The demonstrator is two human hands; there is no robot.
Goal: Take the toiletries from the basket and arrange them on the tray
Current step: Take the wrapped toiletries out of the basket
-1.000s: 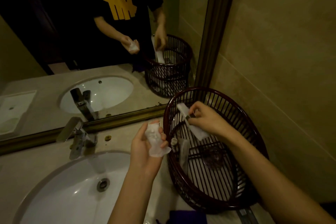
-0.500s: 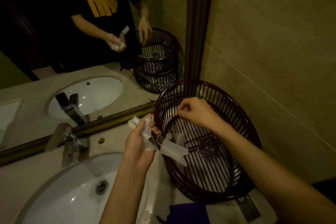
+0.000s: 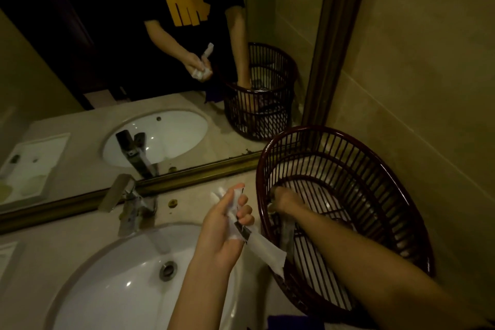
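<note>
- Head cam looks down at the sink counter, and we've got our left hand [image 3: 225,233] curled around a bunch of white wrapped packets [image 3: 257,242], sitting centre frame right over the sink [image 3: 112,284] edge. Pretty sure we're using it as a parking spot so the other hand stays free to dig.
- Our right hand [image 3: 285,199] is down inside the dark slatted basket [image 3: 375,169] at right of frame, near its upper-left inner wall. Fingers are mostly hidden by the slats, so we can't tell if it's closed on anything.
- Packets look like thin crinkly sachets, one long one poking out toward lower right with a dark item inside it. Too dim to read labels.
- One more pale wrapper [image 3: 288,233] seems to stand inside the basket.
- Tray only shows up in the mirror, left edge of frame, well apart from the basket.
</note>
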